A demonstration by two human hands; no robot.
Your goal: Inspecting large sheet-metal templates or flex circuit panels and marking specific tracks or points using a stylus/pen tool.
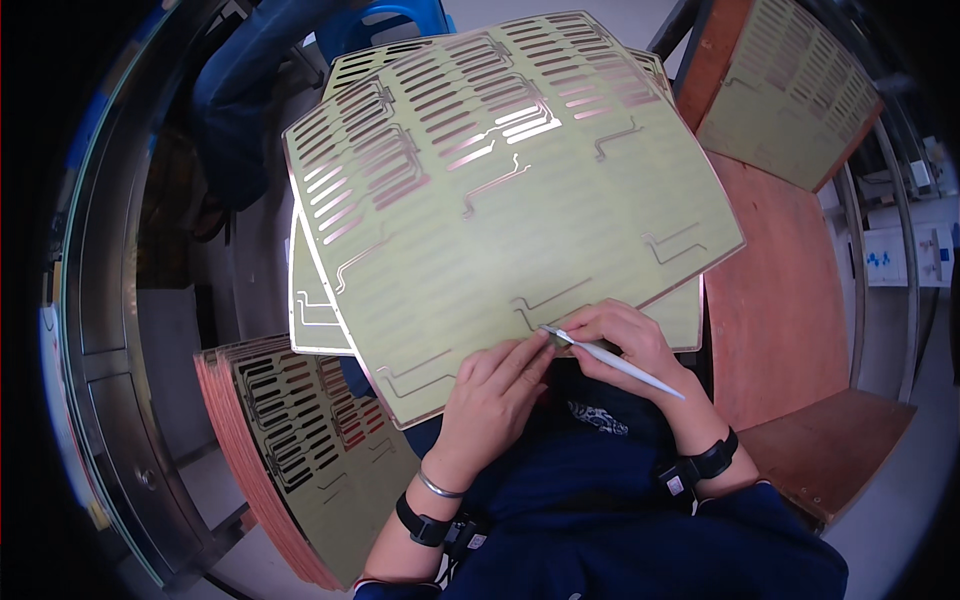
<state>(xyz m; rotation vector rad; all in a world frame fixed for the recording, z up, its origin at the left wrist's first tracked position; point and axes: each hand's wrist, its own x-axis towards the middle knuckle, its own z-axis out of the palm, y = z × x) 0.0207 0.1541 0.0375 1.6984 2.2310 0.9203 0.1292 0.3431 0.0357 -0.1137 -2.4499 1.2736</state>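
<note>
A large pale green circuit board with shiny copper-toned traces lies in front of me, turned at a slant over other boards. In my right hand is a slim white pen-shaped tool, its metallic tip pointing left at the board's near edge. Its tapered tail sticks out to the lower right. My left hand rests on the near edge with its fingers stretched out, the fingertips close beside the tool's tip. Its thumb is hidden. Beneath, another board shows past the left side.
To the lower left stands a thick stack of similar boards with reddish edges. On the right, another board leans above a reddish-brown wooden surface. A blue stool and a person's jeans-clad leg are at the back.
</note>
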